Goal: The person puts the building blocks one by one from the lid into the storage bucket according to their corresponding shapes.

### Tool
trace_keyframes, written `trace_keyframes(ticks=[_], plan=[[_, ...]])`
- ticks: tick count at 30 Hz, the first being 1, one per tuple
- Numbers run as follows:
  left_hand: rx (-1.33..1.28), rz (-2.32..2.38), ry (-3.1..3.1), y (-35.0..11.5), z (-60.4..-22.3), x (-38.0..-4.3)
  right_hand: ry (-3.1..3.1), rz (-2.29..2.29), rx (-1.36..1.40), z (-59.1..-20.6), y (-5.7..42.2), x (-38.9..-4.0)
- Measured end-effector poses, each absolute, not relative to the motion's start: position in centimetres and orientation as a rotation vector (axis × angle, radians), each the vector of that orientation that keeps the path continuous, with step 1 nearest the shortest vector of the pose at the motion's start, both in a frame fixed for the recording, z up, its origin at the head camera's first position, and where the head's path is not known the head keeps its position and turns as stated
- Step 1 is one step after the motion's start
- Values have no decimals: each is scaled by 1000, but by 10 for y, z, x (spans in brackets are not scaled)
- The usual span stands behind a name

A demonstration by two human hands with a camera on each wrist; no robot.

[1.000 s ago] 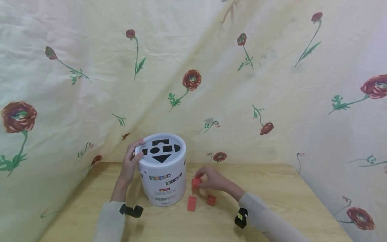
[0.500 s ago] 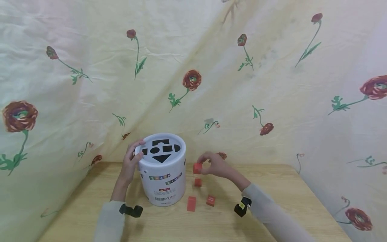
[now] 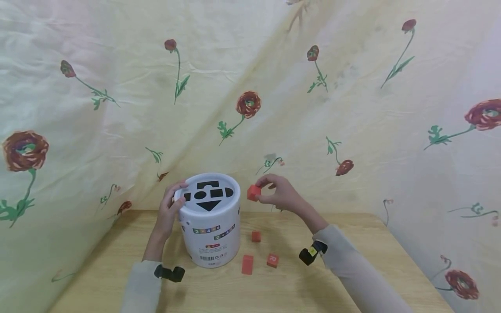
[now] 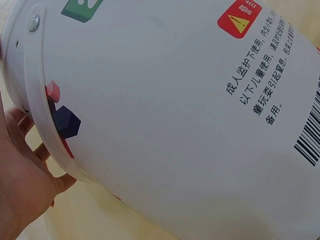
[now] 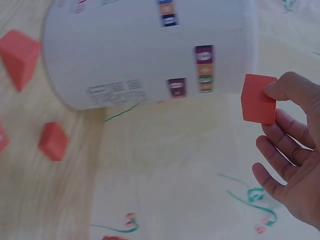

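A white bucket (image 3: 211,237) stands upright on the wooden table, its lid (image 3: 197,206) cut with several shaped holes, among them a round, a square and a triangular one. My left hand (image 3: 168,211) holds the left side of its rim, fingertips over the lid's edge; the left wrist view shows the bucket's handle strap (image 4: 37,90) beside that hand. To the right of the bucket, at about lid height, my right hand (image 3: 285,194) pinches a red cube (image 3: 254,193) between thumb and fingers. Cube and bucket look apart in the head view.
Below the raised cube lie a small red cube (image 3: 256,236), an oblong red block (image 3: 247,264) and a red cube with a white letter (image 3: 272,260). A flowered cloth (image 3: 352,130) hangs behind the table (image 3: 332,226).
My right hand has lifted the red cube from the table up to about lid height, uncovering the small cube below. The left hand and bucket stay put.
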State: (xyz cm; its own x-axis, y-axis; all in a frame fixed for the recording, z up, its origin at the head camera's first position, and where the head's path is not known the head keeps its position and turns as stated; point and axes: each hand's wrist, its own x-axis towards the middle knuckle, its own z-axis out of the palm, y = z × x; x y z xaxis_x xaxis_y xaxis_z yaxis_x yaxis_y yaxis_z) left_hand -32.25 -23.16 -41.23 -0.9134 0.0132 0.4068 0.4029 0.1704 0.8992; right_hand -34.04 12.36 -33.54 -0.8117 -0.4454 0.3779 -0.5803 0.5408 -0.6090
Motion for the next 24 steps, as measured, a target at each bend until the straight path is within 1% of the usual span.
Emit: trace_keyframes(ticks=[12, 24], plan=[[-396, -1798, -2151, -232, -412, -322, -2569, 1168, 878, -297, 102, -337], [-416, -1822, -2123, -232, -415, -324, -2568, 1133, 989, -281, 67, -336]])
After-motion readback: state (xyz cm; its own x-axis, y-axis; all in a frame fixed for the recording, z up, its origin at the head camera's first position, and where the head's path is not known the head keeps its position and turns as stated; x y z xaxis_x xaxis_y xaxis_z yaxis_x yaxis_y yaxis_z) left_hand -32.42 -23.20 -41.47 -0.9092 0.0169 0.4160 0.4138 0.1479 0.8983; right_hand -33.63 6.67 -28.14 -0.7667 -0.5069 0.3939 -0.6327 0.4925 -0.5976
